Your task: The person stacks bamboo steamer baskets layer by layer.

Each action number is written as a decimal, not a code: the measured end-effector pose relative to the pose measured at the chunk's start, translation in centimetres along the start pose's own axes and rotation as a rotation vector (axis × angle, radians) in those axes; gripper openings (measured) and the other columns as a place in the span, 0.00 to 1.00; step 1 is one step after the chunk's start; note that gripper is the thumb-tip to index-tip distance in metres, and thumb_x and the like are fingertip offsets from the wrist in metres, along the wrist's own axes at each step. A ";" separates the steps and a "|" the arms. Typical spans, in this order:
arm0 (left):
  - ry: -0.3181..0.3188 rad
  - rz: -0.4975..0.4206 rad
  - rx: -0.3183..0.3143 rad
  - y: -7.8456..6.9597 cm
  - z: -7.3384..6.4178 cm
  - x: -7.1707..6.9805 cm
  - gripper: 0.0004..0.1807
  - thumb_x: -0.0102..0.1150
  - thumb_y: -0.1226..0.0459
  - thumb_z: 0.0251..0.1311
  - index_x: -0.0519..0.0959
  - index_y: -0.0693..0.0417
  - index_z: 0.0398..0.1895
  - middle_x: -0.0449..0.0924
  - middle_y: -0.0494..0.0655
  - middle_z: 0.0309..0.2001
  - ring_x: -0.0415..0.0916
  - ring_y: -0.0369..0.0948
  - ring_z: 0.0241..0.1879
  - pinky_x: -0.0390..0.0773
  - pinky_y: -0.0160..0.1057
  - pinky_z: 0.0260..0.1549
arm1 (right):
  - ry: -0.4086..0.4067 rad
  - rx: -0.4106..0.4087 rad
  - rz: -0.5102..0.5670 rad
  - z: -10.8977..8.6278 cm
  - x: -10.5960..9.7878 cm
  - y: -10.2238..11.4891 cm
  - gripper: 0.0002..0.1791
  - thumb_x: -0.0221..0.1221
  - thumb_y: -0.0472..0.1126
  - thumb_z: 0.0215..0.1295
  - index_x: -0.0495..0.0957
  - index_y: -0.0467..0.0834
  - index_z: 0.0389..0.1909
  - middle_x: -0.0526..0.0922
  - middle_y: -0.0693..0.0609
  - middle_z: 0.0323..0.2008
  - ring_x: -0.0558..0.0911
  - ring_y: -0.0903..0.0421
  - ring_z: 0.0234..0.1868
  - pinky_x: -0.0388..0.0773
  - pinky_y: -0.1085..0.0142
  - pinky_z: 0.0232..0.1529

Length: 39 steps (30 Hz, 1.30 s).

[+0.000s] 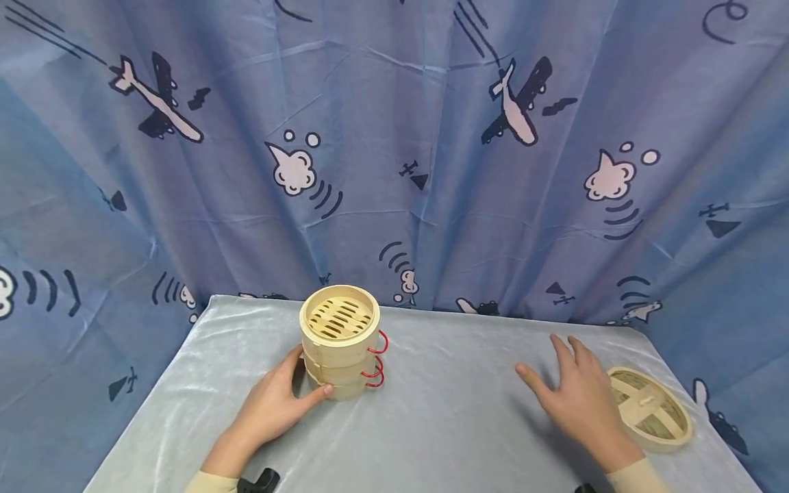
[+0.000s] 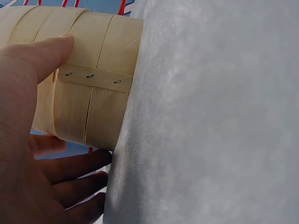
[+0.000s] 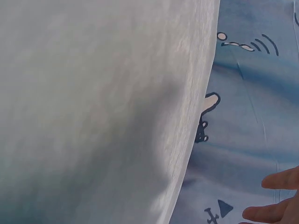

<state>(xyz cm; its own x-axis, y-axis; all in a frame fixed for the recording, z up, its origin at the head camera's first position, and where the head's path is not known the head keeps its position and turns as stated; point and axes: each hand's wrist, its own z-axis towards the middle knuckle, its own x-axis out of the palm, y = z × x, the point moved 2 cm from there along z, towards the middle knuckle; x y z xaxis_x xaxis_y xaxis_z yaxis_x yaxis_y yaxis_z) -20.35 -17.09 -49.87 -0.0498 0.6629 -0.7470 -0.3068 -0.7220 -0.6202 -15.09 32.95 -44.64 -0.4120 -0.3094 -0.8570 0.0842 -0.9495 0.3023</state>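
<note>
A stack of small bamboo steamer baskets (image 1: 341,346) stands on the table left of the middle, its top tier uncovered with a slotted base inside. Red loops stick out from its right side. My left hand (image 1: 271,400) holds the stack low on its left side; in the left wrist view, the thumb (image 2: 58,49) lies against the bamboo wall and the fingers reach round the far side. Over the right part of the table, my right hand (image 1: 579,397) hovers with fingers spread, holding nothing. Beside it lies the round bamboo lid (image 1: 674,414), partly hidden by the hand.
A pale grey cloth (image 1: 444,411) covers the table. Behind and at both sides hangs a blue curtain (image 1: 382,103) printed with planes and clouds, close to the table's edges.
</note>
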 end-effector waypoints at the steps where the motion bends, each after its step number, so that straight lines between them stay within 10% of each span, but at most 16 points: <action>1: 0.001 -0.001 0.001 0.0 0.0 0.0 0.56 0.73 0.33 0.61 0.66 0.53 0.84 0.79 0.57 0.72 0.78 0.59 0.69 0.78 0.66 0.64 | 0.000 0.003 -0.006 -0.1 0.0 -0.3 0.51 0.66 0.66 0.72 0.68 0.27 0.75 0.67 0.17 0.69 0.69 0.17 0.66 0.65 0.21 0.59; 39: 0.018 -0.005 -0.014 -0.3 0.2 -0.2 0.56 0.73 0.32 0.61 0.66 0.52 0.84 0.81 0.54 0.70 0.78 0.57 0.69 0.77 0.65 0.65 | 0.107 0.274 -0.156 -2.4 -3.5 -9.5 0.56 0.60 0.72 0.74 0.64 0.21 0.72 0.62 0.09 0.63 0.65 0.09 0.59 0.62 0.15 0.53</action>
<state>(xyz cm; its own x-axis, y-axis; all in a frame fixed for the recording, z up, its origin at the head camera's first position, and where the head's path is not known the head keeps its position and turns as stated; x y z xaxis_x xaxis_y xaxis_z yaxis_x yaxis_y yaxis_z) -20.40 -16.91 -49.49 -0.0313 0.6627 -0.7482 -0.2934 -0.7217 -0.6270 -12.31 42.92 -45.49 -0.3020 -0.1787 -0.9364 -0.2256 -0.9410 0.2523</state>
